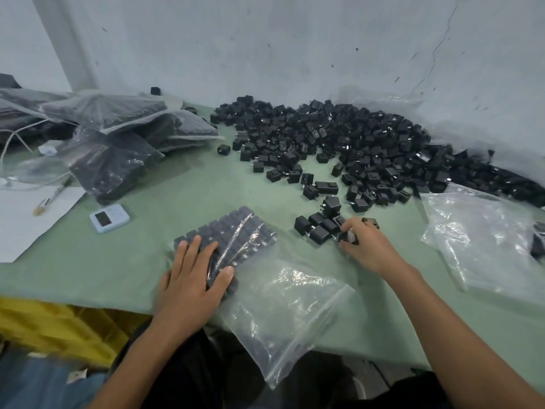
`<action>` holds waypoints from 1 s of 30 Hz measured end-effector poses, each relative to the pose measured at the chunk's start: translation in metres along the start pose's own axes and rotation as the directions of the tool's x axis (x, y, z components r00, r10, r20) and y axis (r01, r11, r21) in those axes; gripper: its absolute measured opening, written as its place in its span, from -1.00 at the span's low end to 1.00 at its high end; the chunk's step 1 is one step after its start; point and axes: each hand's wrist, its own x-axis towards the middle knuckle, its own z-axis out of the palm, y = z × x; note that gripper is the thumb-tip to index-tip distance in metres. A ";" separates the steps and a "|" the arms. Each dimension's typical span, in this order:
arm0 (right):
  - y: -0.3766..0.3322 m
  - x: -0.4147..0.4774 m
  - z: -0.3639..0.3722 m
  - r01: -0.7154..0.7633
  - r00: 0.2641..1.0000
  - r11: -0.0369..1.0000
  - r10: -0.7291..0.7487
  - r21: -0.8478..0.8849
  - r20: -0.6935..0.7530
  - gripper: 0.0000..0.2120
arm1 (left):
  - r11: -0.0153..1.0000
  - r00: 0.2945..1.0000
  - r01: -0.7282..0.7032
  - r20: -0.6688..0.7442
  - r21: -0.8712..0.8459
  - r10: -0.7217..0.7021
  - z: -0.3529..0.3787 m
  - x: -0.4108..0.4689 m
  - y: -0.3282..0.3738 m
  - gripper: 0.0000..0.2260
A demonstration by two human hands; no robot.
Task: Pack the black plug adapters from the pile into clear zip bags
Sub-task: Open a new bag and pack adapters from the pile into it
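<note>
Many black plug adapters point(339, 137) heaped far right | one adapter point(347, 237) pinched by right hand point(364, 246) | clear zip bag point(280, 305), part-filled, pressed flat by left hand point(191, 278), fingers straight | adapters judged rigid, light, smooth: best gripped across flat sides | bag film limp, slippery

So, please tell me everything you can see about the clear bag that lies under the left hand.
The bag is thin, clear, crinkly plastic with shiny glare. It lies flat on the green table, slanting, and its near end hangs over the table edge. The far part holds black adapters in neat rows; the near part looks empty. The left hand rests on the filled part, fingers straight. The right hand, pinching a loose adapter, is apart from it.
</note>
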 end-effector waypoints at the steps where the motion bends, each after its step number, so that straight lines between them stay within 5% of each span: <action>1: 0.002 -0.004 -0.001 -0.014 1.000 1.000 0.015 0.026 -0.013 -0.79 | 1.000 1.000 0.001 0.002 0.003 -0.001 -0.001 0.000 0.000 -0.40; 4: 0.003 -0.027 -0.012 -0.049 0.982 0.947 0.103 0.319 -0.156 -0.86 | 1.000 1.000 -0.001 -0.004 -0.001 0.001 -0.001 0.000 0.000 -0.41; 6: -0.005 -0.060 -0.026 -0.047 0.961 0.767 0.209 0.640 -0.180 -0.80 | 1.000 1.000 -0.005 -0.007 0.000 0.005 -0.001 0.000 0.001 -0.41; 10: -0.015 -0.148 -0.029 -0.138 0.968 0.360 0.247 0.923 0.048 -0.68 | 1.000 1.000 -0.006 -0.002 0.005 0.006 -0.001 0.000 0.002 -0.42; 13: -0.031 -0.201 -0.001 -0.302 0.947 0.239 0.181 0.923 0.264 -0.66 | 1.000 1.000 0.001 -0.001 0.001 -0.001 -0.001 0.000 0.003 -0.43; 15: -0.046 -0.213 0.017 -0.347 0.938 0.219 0.096 0.912 0.334 -0.74 | 1.000 1.000 0.001 0.003 0.000 -0.001 0.000 0.000 0.004 -0.43; 21: -0.108 -0.182 0.043 -0.241 0.951 0.416 -0.079 0.877 0.299 -0.66 | 1.000 1.000 -0.011 0.016 0.001 0.011 -0.001 0.000 0.002 -0.42; 23: -0.124 -0.165 0.055 -0.273 0.941 0.355 -0.094 0.894 0.325 -0.70 | 1.000 1.000 -0.011 0.016 0.005 0.011 0.000 0.001 0.001 -0.42; 27: -0.143 -0.128 0.074 -0.381 0.920 -0.003 -0.098 0.925 0.378 -0.66 | 1.000 1.000 -0.014 0.009 0.006 0.014 0.001 0.002 0.000 -0.42; 28: -0.147 -0.121 0.079 -0.369 0.927 0.020 -0.060 0.929 0.369 -0.67 | 1.000 1.000 -0.014 0.007 0.005 0.014 0.001 0.002 -0.001 -0.42; 30: -0.150 -0.108 0.088 -0.231 0.971 0.346 0.025 0.909 0.238 -0.71 | 1.000 1.000 -0.015 0.010 0.009 0.015 0.001 0.002 0.000 -0.42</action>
